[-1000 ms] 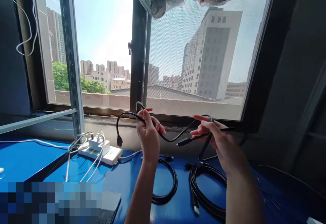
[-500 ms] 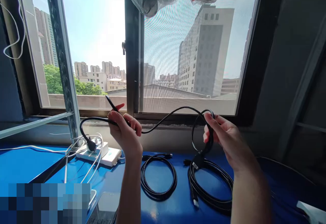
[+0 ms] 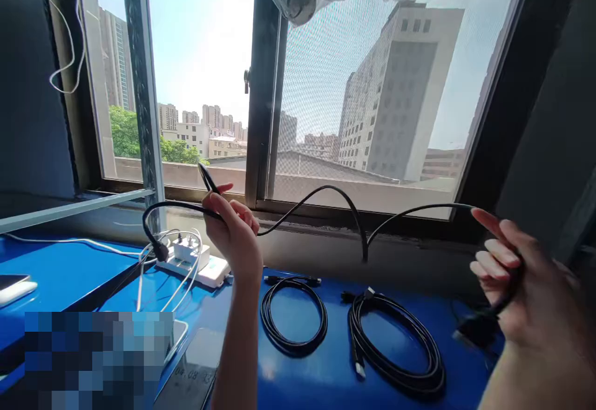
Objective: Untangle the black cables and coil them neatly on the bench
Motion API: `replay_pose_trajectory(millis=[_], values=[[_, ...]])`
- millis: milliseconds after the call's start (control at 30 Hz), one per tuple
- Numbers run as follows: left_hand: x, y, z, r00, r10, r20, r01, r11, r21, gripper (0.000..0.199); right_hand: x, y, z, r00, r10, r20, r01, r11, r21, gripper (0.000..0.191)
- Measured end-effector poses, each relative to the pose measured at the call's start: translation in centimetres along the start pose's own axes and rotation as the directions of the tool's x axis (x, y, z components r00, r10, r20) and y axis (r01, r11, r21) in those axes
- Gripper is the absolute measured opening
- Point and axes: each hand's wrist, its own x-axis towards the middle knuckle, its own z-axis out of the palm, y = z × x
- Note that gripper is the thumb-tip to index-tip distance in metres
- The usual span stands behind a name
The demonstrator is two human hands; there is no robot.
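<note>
My left hand (image 3: 233, 227) is closed around a black cable (image 3: 328, 187) in front of the window. One end of that cable arcs out to the left and hangs with a dark plug (image 3: 161, 250) just over the power strip. From the left hand the cable runs right, dips in a narrow bend, then rises to my right hand (image 3: 526, 279). The right hand is closed on more of the same cable, its index finger stretched along it. Below these fingers hangs a wide dark plug (image 3: 477, 330), blurred. The bundle inside the right palm is mostly hidden.
On the blue table (image 3: 298, 379) lie a small coiled black cable (image 3: 265, 329) and a larger coiled cable (image 3: 435, 360). A white power strip (image 3: 215, 272) with tangled white wires sits at left. A metal shelf post (image 3: 148, 87) stands before the window; plastic bags (image 3: 302, 0) hang above.
My right hand has moved far to the right, drawing the cable out and opening its loop. The plug beneath it went along. The left hand keeps its hold, and the view has shifted slightly.
</note>
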Motion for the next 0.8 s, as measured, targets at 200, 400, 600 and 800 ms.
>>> replay_pose_trajectory(millis=[200,400,600,800], values=[[0.3,-0.2,-0.5,0.998,-0.036,0.056,0.045,0.985,-0.164,0.031,-0.2,1.2,-1.9,0.988,0.152,0.019,-0.153,0.988,0.03,0.033],[-0.9,0.7,0.4,0.964,-0.039,0.263,0.124,0.942,-0.312,0.024,-0.8,1.2,1.5,0.96,0.188,0.21,-0.194,0.981,0.009,0.04],[-1.1,0.7,0.9,0.922,-0.131,0.365,0.187,0.974,-0.124,0.025,-0.6,2.6,6.4,0.968,0.141,0.21,-0.11,0.982,-0.152,0.037],[-0.5,0.5,0.6,0.802,-0.283,0.527,0.322,0.946,0.017,0.024,-0.9,3.2,8.4,0.87,0.318,0.376,-0.228,0.937,-0.264,0.037]])
